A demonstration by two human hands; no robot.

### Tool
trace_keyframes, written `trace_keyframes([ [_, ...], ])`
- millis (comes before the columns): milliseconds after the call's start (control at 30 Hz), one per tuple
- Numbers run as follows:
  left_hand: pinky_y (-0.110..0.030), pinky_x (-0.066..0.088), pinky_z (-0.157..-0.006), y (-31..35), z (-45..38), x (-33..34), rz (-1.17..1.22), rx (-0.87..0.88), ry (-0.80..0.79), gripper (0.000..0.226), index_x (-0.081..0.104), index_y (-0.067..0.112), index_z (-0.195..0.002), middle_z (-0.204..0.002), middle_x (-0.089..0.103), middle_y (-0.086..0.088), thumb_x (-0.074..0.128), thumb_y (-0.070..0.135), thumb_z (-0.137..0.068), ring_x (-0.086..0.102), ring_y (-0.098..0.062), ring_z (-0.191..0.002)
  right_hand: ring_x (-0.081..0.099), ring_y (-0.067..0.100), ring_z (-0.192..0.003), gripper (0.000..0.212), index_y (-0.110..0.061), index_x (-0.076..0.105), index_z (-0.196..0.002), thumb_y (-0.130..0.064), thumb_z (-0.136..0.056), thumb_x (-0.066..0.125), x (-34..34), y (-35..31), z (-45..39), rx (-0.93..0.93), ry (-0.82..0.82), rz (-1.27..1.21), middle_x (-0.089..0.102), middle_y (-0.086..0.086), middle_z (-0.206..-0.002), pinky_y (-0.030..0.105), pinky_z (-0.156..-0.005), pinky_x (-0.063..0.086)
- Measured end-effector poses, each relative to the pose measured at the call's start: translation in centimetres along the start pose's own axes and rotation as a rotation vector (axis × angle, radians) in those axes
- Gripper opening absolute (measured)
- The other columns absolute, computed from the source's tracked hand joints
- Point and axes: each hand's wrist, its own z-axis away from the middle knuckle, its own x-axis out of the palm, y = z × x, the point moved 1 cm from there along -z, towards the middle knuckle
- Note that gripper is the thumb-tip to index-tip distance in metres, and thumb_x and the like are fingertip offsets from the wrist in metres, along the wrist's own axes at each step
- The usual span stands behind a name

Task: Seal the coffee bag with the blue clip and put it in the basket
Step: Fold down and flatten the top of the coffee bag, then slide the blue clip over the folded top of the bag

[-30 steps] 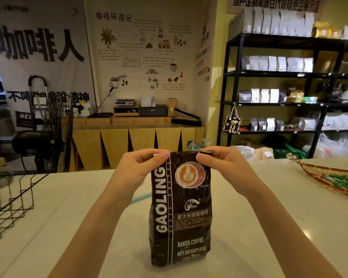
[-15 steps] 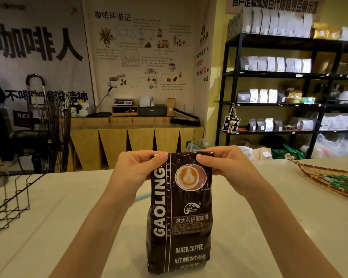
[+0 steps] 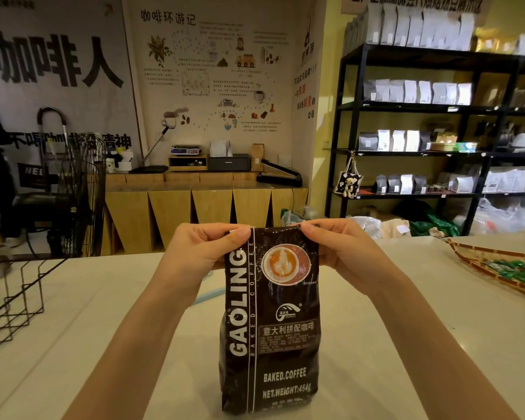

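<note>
A dark brown coffee bag point(image 3: 270, 322) with white lettering stands upright on the pale table, straight in front of me. My left hand point(image 3: 197, 253) pinches its top left corner and my right hand point(image 3: 343, 253) pinches its top right corner. A pale blue clip point(image 3: 205, 297) lies on the table behind the bag, mostly hidden by my left wrist. A black wire basket point(image 3: 12, 301) stands at the table's left edge.
A woven tray point(image 3: 479, 253) with green packets sits at the far right of the table. Beyond the table are a standing fan point(image 3: 79, 192), a wooden counter and black shelves point(image 3: 437, 116) with bags. A person in dark clothes stands at the far left.
The top of the bag has been folded down a little lower between my two hands. The bag stays in its place on the table.
</note>
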Motion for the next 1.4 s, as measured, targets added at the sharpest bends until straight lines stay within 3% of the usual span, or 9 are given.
trace_keyframes([
  [100,-0.019,0.056,-0.058,0.1,0.1,0.2,-0.010,0.030,0.009,0.025,0.073,0.013,-0.082,-0.065,0.074,-0.001,0.064,0.026,-0.063,0.069,-0.013,-0.064,0.069,0.011,-0.067,0.022,-0.018,0.072,-0.077,-0.034,-0.066,0.062,0.3,-0.3,0.1,-0.059,0.060,0.055,0.073,-0.003,-0.067,0.017,-0.058,0.053],
  [200,-0.018,0.056,-0.058,0.3,0.3,0.5,-0.048,0.086,0.014,0.015,0.072,0.013,-0.082,-0.064,0.074,0.000,0.064,0.019,-0.071,0.069,-0.012,-0.064,0.069,0.011,-0.057,0.003,-0.018,0.071,-0.068,-0.020,-0.065,0.071,0.8,-0.3,0.0,-0.157,0.170,0.075,0.072,-0.005,-0.057,0.016,-0.054,0.054],
  [300,-0.016,0.054,-0.057,0.5,0.3,0.5,-0.086,0.128,-0.003,0.012,0.071,0.014,-0.082,-0.063,0.074,0.002,0.062,0.015,-0.075,0.069,-0.011,-0.063,0.068,0.011,-0.056,0.008,-0.016,0.071,-0.066,-0.021,-0.061,0.072,1.2,0.0,-0.2,-0.175,0.207,0.044,0.071,-0.004,-0.056,0.018,-0.053,0.054],
  [433,-0.015,0.054,-0.063,0.4,0.1,-0.5,-0.139,0.092,-0.123,0.027,0.068,0.024,-0.090,-0.073,0.075,0.004,0.056,0.036,-0.069,0.069,-0.009,-0.074,0.068,0.011,-0.058,0.011,-0.014,0.070,-0.070,-0.022,-0.062,0.071,1.3,0.2,-0.3,-0.169,0.187,0.045,0.071,-0.004,-0.058,0.018,-0.055,0.055],
  [533,-0.018,0.053,-0.076,-2.2,-1.1,-2.7,-0.171,-0.040,-0.123,0.038,0.062,0.031,-0.100,-0.095,0.071,0.008,0.047,0.051,-0.071,0.066,-0.010,-0.094,0.068,0.012,-0.057,0.011,-0.013,0.070,-0.071,-0.020,-0.063,0.071,1.1,0.3,-0.5,-0.147,0.195,0.046,0.071,-0.004,-0.058,0.018,-0.055,0.054],
  [733,-0.031,0.043,-0.085,-10.5,-3.1,-8.3,-1.102,-0.243,0.112,0.033,0.063,0.017,-0.111,-0.119,0.063,-0.004,0.061,0.030,-0.080,0.057,-0.019,-0.104,0.068,0.013,-0.059,0.013,-0.020,0.071,-0.066,-0.029,-0.056,0.072,0.9,0.9,-0.8,-0.130,0.237,0.031,0.072,-0.004,-0.058,0.021,-0.057,0.055],
  [900,-0.032,0.046,-0.077,-13.8,-2.7,-9.2,-1.313,-0.372,0.149,0.032,0.057,0.018,-0.114,-0.116,0.061,-0.006,0.056,0.025,-0.083,0.057,-0.023,-0.100,0.068,0.012,-0.059,0.013,-0.021,0.070,-0.067,-0.030,-0.057,0.071,0.8,1.2,-1.2,-0.126,0.246,0.032,0.072,-0.005,-0.059,0.021,-0.057,0.055],
  [1167,-0.036,0.051,-0.075,-15.9,-2.3,-9.9,-1.238,-0.236,0.212,0.017,0.066,0.013,-0.095,-0.096,0.066,-0.010,0.054,0.017,-0.084,0.058,-0.024,-0.082,0.069,0.012,-0.060,0.014,-0.018,0.069,-0.071,-0.028,-0.061,0.070,0.7,1.4,-1.3,-0.131,0.233,0.021,0.072,-0.004,-0.060,0.019,-0.055,0.055],
  [1400,-0.030,0.048,-0.083,-8.9,-2.9,-8.7,-0.425,-0.144,0.278,0.017,0.064,0.014,-0.098,-0.098,0.065,-0.007,0.058,0.018,-0.083,0.059,-0.020,-0.093,0.069,0.013,-0.061,0.015,-0.021,0.070,-0.070,-0.032,-0.060,0.070,0.6,1.7,-1.4,-0.120,0.240,0.015,0.073,-0.004,-0.062,0.019,-0.055,0.054],
])
